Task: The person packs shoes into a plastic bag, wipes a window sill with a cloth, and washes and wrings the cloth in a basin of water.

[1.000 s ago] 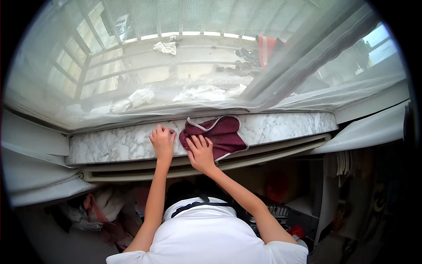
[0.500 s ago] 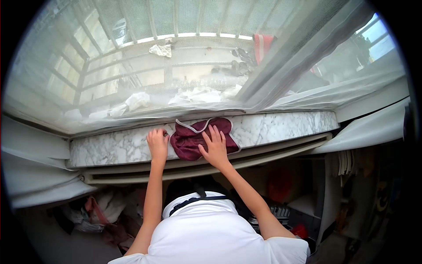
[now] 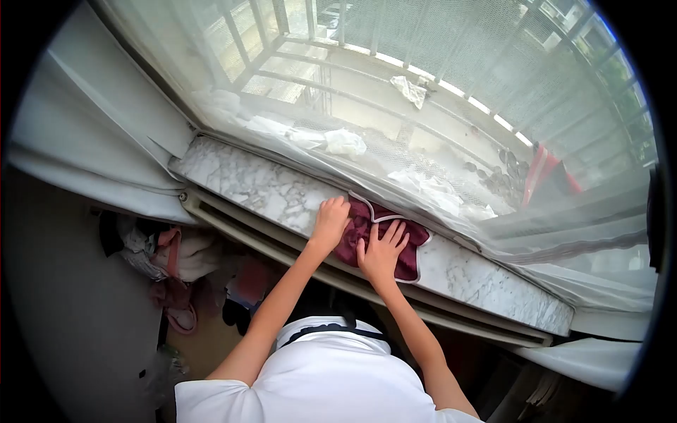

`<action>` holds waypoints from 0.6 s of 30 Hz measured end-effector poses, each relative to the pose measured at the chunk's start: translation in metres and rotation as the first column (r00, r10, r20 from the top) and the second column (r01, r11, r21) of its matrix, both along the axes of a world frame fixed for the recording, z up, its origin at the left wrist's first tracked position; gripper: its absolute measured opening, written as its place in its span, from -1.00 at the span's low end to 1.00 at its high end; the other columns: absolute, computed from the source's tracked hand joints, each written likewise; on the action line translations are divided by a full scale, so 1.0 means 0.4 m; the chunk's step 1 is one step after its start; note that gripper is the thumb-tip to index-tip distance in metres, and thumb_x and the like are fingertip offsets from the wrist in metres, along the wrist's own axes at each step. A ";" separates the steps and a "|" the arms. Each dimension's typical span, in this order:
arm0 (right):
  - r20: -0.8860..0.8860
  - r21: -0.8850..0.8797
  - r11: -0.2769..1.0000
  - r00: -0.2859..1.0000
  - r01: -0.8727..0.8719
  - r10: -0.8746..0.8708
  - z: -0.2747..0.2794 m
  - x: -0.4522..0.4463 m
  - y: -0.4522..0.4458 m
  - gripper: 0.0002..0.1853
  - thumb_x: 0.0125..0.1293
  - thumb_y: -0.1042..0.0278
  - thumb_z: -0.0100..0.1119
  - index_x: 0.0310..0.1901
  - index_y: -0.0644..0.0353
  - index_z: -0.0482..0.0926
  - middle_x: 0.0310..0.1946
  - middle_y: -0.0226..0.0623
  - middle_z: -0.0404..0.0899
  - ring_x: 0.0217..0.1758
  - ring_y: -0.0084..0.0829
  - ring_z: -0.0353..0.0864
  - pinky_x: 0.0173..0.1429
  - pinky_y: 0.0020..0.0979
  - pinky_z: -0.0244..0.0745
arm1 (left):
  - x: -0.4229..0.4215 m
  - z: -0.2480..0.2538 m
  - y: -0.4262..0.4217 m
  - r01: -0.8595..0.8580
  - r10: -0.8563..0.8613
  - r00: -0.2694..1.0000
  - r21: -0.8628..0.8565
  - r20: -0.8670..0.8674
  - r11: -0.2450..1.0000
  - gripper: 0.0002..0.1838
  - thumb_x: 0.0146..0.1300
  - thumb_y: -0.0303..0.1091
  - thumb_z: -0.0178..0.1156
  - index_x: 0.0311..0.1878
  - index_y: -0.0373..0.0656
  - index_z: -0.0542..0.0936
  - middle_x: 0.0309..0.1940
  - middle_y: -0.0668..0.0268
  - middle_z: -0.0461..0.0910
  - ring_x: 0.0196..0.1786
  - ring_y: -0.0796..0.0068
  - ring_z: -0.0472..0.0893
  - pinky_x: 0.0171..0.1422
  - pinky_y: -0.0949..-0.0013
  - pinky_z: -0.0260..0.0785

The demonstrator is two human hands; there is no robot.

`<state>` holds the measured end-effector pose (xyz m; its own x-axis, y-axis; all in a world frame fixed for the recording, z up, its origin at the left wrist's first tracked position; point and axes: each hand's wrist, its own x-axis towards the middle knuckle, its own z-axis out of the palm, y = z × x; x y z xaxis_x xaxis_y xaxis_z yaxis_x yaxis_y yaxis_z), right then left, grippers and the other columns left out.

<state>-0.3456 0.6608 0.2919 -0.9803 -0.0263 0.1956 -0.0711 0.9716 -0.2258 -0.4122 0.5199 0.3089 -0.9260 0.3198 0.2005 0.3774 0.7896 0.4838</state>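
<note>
Looking Down at Marble Sill (image 3: 247,180)

From the wearer's head, we face forward and down over a white shirt (image 3: 331,381) to the left hand (image 3: 331,221) and right hand (image 3: 382,255) close below, the sill crossing aslant, the window (image 3: 423,141) beyond.

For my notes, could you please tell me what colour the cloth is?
The cloth is dark maroon, seen best in the head view.
</note>
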 end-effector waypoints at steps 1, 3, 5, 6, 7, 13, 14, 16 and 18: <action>0.009 0.008 1.000 1.000 -0.002 0.002 0.007 -0.006 -0.018 -0.44 0.11 0.04 0.01 0.06 0.29 0.38 0.19 0.42 0.01 0.33 0.29 -0.15 0.32 0.20 -0.29 | -0.005 0.002 -0.009 -0.006 0.006 1.000 -0.044 -0.006 0.999 -0.78 -0.14 -0.49 0.26 -0.36 -0.24 0.47 -0.33 0.16 0.41 -0.16 0.12 0.40 -0.06 0.18 0.23; 0.009 0.022 1.000 1.000 0.003 -0.003 0.001 -0.018 -0.051 -0.44 0.11 0.05 0.01 0.06 0.30 0.37 0.20 0.40 0.01 0.34 0.28 -0.15 0.33 0.19 -0.28 | -0.019 -0.007 -0.033 -0.017 0.015 1.000 -0.126 -0.018 0.992 -0.81 -0.14 -0.46 0.26 -0.42 -0.25 0.49 -0.36 0.16 0.43 -0.17 0.15 0.41 -0.05 0.19 0.23; 0.020 0.025 1.000 1.000 0.015 -0.015 0.005 -0.030 -0.087 -0.45 0.11 0.07 0.01 0.06 0.30 0.37 0.21 0.39 0.00 0.34 0.27 -0.14 0.33 0.18 -0.28 | -0.031 -0.042 -0.063 -0.056 0.038 0.997 -0.268 -0.069 0.962 -0.85 -0.11 -0.41 0.24 -0.47 -0.25 0.52 -0.39 0.15 0.45 -0.18 0.18 0.42 -0.04 0.21 0.23; 0.019 0.032 0.999 1.000 0.016 -0.016 0.007 -0.038 -0.109 -0.45 0.11 0.08 0.01 0.06 0.31 0.37 0.21 0.39 0.00 0.33 0.27 -0.14 0.33 0.18 -0.28 | -0.035 -0.044 -0.084 -0.059 0.035 0.996 -0.311 -0.083 0.949 -0.86 -0.07 -0.35 0.21 -0.49 -0.23 0.55 -0.42 0.17 0.46 -0.20 0.21 0.44 -0.04 0.23 0.23; 0.021 0.040 0.999 1.000 0.019 -0.020 0.010 -0.044 -0.132 -0.45 0.11 0.08 0.01 0.06 0.31 0.37 0.21 0.39 0.00 0.33 0.27 -0.14 0.33 0.18 -0.27 | -0.039 -0.046 -0.105 -0.064 0.041 0.996 -0.315 -0.081 0.947 -0.86 -0.07 -0.35 0.21 -0.49 -0.23 0.55 -0.42 0.17 0.46 -0.20 0.21 0.44 -0.04 0.23 0.23; 0.017 0.024 0.999 1.000 0.026 -0.026 0.020 -0.113 -0.315 -0.46 0.12 0.10 0.00 0.05 0.33 0.38 0.20 0.39 0.02 0.33 0.26 -0.13 0.33 0.17 -0.26 | -0.115 -0.034 -0.289 -0.069 0.046 0.996 -0.357 -0.073 0.931 -0.93 -0.10 -0.38 0.14 -0.54 -0.13 0.57 -0.46 0.25 0.51 -0.24 0.32 0.49 -0.11 0.30 0.26; 0.013 0.024 0.999 0.999 0.030 -0.031 0.019 -0.122 -0.349 -0.46 0.12 0.11 0.00 0.05 0.34 0.37 0.19 0.39 0.03 0.33 0.27 -0.13 0.33 0.17 -0.26 | -0.125 -0.037 -0.322 -0.069 0.049 0.997 -0.357 -0.063 0.932 -0.93 -0.10 -0.38 0.14 -0.54 -0.13 0.57 -0.46 0.25 0.51 -0.24 0.32 0.49 -0.11 0.30 0.26; 0.009 0.019 0.999 0.999 0.038 -0.038 0.019 -0.144 -0.414 -0.46 0.11 0.11 0.00 0.05 0.34 0.37 0.19 0.39 0.03 0.33 0.27 -0.13 0.33 0.17 -0.26 | -0.153 -0.036 -0.386 -0.031 0.024 0.999 -0.327 -0.026 0.945 -0.92 -0.08 -0.36 0.15 -0.54 -0.15 0.56 -0.45 0.23 0.50 -0.26 0.29 0.50 -0.13 0.29 0.27; -0.020 0.024 0.998 0.998 0.060 -0.060 0.015 -0.168 -0.477 -0.45 0.11 0.11 0.00 0.06 0.35 0.37 0.18 0.39 0.04 0.32 0.28 -0.11 0.32 0.17 -0.25 | -0.182 -0.029 -0.454 -0.050 0.041 0.998 -0.256 -0.041 0.965 -0.89 -0.07 -0.35 0.20 -0.52 -0.18 0.55 -0.44 0.20 0.48 -0.26 0.24 0.48 -0.12 0.25 0.27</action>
<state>-0.4129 0.4701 0.2977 -0.9763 0.0272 0.2149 -0.0170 0.9794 -0.2012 -0.4850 0.3384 0.2974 -0.9346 0.3226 0.1500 0.3516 0.9023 0.2496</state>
